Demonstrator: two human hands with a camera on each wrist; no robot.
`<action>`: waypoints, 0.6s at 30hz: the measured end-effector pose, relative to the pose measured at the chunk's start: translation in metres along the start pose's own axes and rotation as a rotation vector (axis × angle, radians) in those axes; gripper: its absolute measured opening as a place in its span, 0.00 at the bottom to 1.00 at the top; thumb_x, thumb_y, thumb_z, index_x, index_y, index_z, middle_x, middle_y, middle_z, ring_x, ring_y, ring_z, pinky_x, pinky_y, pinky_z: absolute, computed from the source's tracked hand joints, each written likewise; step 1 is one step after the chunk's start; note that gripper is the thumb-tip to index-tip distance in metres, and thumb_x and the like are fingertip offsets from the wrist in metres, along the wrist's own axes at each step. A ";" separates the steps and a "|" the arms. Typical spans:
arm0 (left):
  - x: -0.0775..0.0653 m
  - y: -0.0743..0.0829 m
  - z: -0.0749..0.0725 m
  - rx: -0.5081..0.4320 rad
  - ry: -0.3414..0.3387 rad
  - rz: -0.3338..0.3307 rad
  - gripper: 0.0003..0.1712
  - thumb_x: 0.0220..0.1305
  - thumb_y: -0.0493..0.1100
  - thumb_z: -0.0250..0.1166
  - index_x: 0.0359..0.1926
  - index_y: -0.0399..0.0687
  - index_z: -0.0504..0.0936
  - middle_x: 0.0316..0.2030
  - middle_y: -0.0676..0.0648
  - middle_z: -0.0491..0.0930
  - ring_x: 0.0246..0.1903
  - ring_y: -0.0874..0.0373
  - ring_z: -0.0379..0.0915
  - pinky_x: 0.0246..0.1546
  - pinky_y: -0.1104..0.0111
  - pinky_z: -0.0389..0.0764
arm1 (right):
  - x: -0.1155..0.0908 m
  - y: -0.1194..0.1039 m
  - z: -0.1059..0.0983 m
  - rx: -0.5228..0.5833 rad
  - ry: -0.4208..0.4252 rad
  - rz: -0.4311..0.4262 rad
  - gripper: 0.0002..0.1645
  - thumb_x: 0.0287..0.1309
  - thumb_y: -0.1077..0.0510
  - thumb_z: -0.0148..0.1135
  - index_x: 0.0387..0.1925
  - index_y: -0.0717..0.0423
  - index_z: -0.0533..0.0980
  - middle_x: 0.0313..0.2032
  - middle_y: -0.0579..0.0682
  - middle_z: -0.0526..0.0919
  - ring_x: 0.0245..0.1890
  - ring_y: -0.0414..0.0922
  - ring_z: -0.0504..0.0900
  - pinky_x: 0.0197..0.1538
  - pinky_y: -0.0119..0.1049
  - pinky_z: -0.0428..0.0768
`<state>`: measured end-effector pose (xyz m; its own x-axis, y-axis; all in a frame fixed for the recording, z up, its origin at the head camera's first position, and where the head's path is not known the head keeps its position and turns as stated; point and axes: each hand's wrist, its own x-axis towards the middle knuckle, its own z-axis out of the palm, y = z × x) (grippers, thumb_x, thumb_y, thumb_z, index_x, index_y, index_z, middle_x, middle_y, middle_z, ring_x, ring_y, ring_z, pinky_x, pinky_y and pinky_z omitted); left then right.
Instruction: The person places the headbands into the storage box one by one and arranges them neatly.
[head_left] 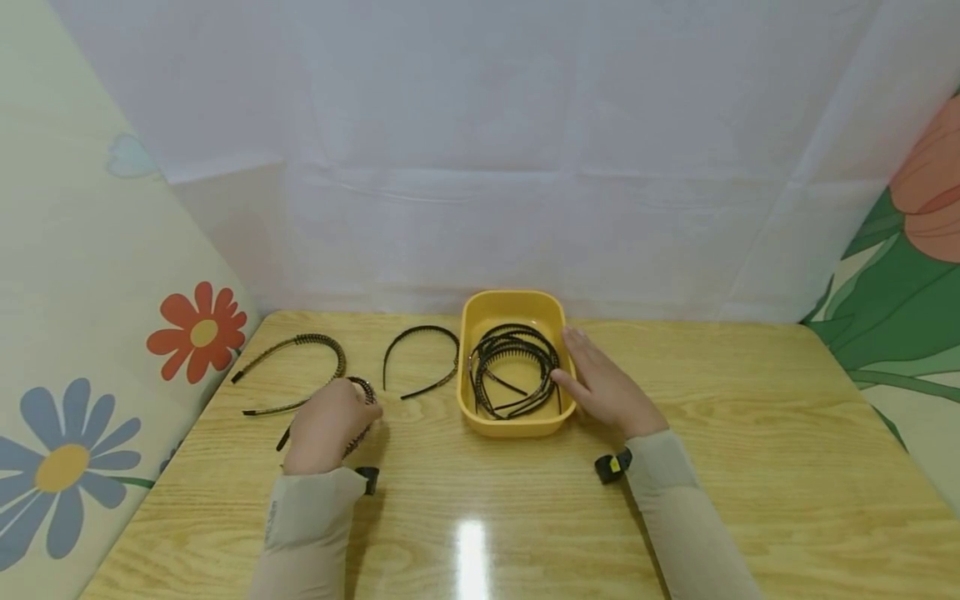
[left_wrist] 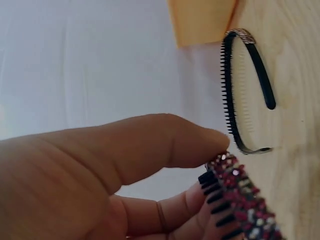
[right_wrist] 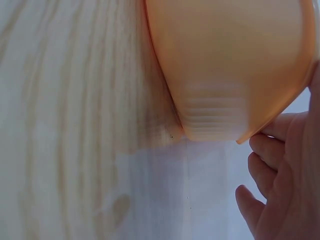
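My left hand [head_left: 330, 421] pinches a headband [left_wrist: 245, 200] covered in red and silver beads, its black teeth showing beneath the thumb; part of it is hidden behind the hand. On the right, my right hand [head_left: 611, 387] holds the side of a yellow plastic bin [head_left: 517, 429], thumb over the rim and fingers along the outer wall. Several dark headbands [head_left: 517, 367] lie in a heap inside the bin. Between the left hand and the bin, a thin black headband [head_left: 422, 330] lies on the table, close to the bin's left wall.
Another headband [head_left: 322, 337], brownish with a coiled-looking top, lies at the table's left, partly behind the left hand. The wooden table [head_left: 517, 517] meets a white cloth backdrop [head_left: 480, 167]. Flower-printed panels [head_left: 75, 333] flank both sides.
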<state>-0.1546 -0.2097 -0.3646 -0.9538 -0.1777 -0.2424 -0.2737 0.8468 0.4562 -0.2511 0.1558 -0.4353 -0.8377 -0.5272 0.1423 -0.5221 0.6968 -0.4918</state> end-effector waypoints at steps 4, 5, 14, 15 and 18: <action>-0.004 0.003 -0.005 0.013 0.030 0.003 0.28 0.67 0.45 0.58 0.09 0.54 0.62 0.09 0.55 0.58 0.10 0.62 0.54 0.14 0.74 0.56 | 0.000 0.000 0.000 0.001 0.003 -0.005 0.47 0.78 0.34 0.39 0.81 0.57 0.40 0.80 0.56 0.43 0.80 0.53 0.41 0.79 0.53 0.48; -0.006 0.004 -0.007 0.016 0.042 0.004 0.28 0.67 0.45 0.57 0.10 0.54 0.61 0.09 0.56 0.57 0.11 0.62 0.53 0.14 0.74 0.55 | 0.000 0.000 0.000 0.002 0.004 -0.005 0.47 0.78 0.34 0.39 0.81 0.58 0.40 0.80 0.56 0.43 0.80 0.53 0.41 0.79 0.53 0.48; -0.016 0.011 -0.015 0.008 0.193 0.024 0.18 0.68 0.46 0.54 0.21 0.49 0.65 0.16 0.52 0.60 0.17 0.58 0.54 0.16 0.70 0.55 | 0.000 0.000 0.000 0.006 -0.001 -0.001 0.47 0.78 0.34 0.39 0.81 0.57 0.40 0.80 0.54 0.41 0.80 0.52 0.41 0.79 0.52 0.47; -0.016 0.012 -0.016 0.005 0.209 0.029 0.16 0.69 0.46 0.54 0.24 0.45 0.69 0.18 0.49 0.65 0.18 0.57 0.58 0.16 0.69 0.58 | 0.000 0.000 0.000 0.005 0.000 -0.002 0.47 0.78 0.34 0.39 0.81 0.57 0.40 0.80 0.54 0.41 0.80 0.53 0.41 0.79 0.53 0.47; -0.018 0.014 -0.018 -0.007 0.247 0.040 0.18 0.73 0.47 0.54 0.41 0.33 0.79 0.31 0.38 0.80 0.23 0.51 0.72 0.19 0.63 0.71 | 0.000 0.000 0.000 0.004 0.003 -0.003 0.47 0.78 0.34 0.40 0.81 0.57 0.41 0.80 0.54 0.42 0.80 0.53 0.41 0.79 0.53 0.48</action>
<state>-0.1435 -0.2042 -0.3385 -0.9651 -0.2616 -0.0077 -0.2348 0.8525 0.4670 -0.2511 0.1563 -0.4354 -0.8366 -0.5280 0.1461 -0.5239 0.6932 -0.4949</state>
